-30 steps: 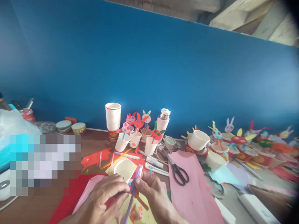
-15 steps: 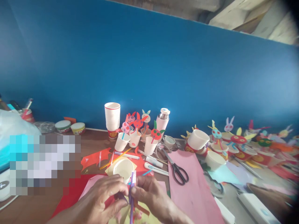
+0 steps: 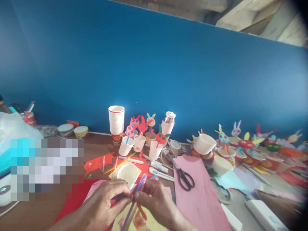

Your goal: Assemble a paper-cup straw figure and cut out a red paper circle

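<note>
Both my hands meet at the bottom centre of the view over red, pink and yellow paper sheets. My left hand (image 3: 106, 202) and my right hand (image 3: 154, 200) each pinch a thin purple straw (image 3: 138, 187), which tilts up to the right between them. A small red paper piece (image 3: 141, 210) hangs under my right fingers. A white paper cup (image 3: 127, 175) stands just beyond my fingertips on a yellow sheet.
Black-handled scissors (image 3: 183, 176) lie on a pink sheet (image 3: 199, 195) to the right. A stack of cups (image 3: 116, 120), cups with paper animal heads on straws (image 3: 141, 134), a thermos (image 3: 168, 123) and white markers (image 3: 158, 166) stand behind. More finished cups (image 3: 240, 147) line the blue wall.
The purple straw has swung from leaning right to upright and back to leaning right, while my fingers kept pinching it. My hands stayed in the same place.
</note>
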Available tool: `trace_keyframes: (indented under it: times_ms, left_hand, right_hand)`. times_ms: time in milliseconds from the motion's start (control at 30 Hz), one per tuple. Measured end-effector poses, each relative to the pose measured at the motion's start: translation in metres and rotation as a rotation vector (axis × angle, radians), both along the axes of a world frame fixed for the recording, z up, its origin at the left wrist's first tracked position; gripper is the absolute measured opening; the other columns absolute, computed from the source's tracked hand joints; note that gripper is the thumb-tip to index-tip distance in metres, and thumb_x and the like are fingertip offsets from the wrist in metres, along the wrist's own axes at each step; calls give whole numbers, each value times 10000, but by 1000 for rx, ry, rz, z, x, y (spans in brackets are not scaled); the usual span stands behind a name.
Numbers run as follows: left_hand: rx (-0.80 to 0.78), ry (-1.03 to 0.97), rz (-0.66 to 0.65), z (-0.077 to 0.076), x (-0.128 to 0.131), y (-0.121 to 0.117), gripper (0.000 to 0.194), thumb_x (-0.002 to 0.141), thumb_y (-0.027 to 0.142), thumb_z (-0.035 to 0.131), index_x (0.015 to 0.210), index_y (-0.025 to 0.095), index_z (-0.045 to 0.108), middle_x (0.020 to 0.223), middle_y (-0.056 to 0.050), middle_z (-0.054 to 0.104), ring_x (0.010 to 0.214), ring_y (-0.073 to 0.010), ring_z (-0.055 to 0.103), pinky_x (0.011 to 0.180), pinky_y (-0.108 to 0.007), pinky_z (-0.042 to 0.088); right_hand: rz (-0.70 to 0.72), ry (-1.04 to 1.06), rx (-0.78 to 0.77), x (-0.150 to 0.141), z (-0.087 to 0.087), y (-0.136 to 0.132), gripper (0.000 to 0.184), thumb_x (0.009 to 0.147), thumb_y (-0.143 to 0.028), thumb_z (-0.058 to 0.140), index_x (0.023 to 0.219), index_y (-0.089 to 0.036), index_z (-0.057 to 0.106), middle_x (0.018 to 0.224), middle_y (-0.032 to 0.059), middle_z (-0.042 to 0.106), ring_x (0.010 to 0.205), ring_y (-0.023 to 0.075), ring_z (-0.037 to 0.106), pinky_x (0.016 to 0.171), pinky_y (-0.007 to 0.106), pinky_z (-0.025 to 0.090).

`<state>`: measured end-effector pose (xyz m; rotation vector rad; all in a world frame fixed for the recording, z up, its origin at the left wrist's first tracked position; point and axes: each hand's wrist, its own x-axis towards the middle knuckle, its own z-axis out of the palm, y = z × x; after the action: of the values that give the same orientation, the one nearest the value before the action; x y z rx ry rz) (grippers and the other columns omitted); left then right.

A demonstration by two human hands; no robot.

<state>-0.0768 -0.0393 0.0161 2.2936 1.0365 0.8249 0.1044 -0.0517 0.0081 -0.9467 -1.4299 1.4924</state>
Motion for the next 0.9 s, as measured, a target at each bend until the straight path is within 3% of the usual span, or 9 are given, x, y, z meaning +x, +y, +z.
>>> trace_keyframes:
  times_ms: [200, 333, 533, 700, 900]
  left_hand:
    - [-237, -91, 88, 4, 6, -3, 138, 782, 224, 558, 663, 191, 619, 603, 24, 635, 572, -110, 594, 531, -155, 429]
    - [-375, -105, 54, 11, 7, -3, 169, 798, 270, 537, 692, 190, 641, 548, 28, 636, 539, -126, 585, 504, -173, 424]
    - [-523, -176, -1, 18, 3, -2, 252, 816, 382, 516, 799, 177, 661, 694, -12, 692, 645, -161, 619, 572, -202, 452]
    - [-700, -333, -29, 11, 7, -1, 322, 772, 457, 584, 839, 157, 678, 709, -25, 697, 643, -163, 621, 546, -199, 438]
    - [-751, -402, -46, 1, 7, 2, 310, 746, 442, 638, 741, 136, 684, 577, 12, 630, 532, -111, 548, 479, -185, 354]
  right_hand:
    - [-37, -49, -22, -1, 9, -1, 297, 703, -407, 711, 796, -124, 717, 674, 26, 610, 645, 156, 542, 651, 256, 428]
    - [26, 143, -59, -1, 5, 4, 325, 708, -422, 719, 855, -133, 720, 687, 28, 615, 629, 152, 550, 672, 271, 442]
    - [33, 287, -40, -1, 1, 5, 270, 794, -398, 660, 849, -140, 716, 675, 27, 621, 614, 144, 562, 677, 266, 444]
    - [93, 340, -23, -3, 7, 3, 242, 806, -383, 654, 898, -169, 719, 748, 34, 655, 713, 180, 613, 740, 289, 454]
    - [83, 287, -23, -4, 3, 1, 311, 766, -435, 685, 935, -176, 716, 783, 36, 666, 774, 196, 621, 764, 287, 449]
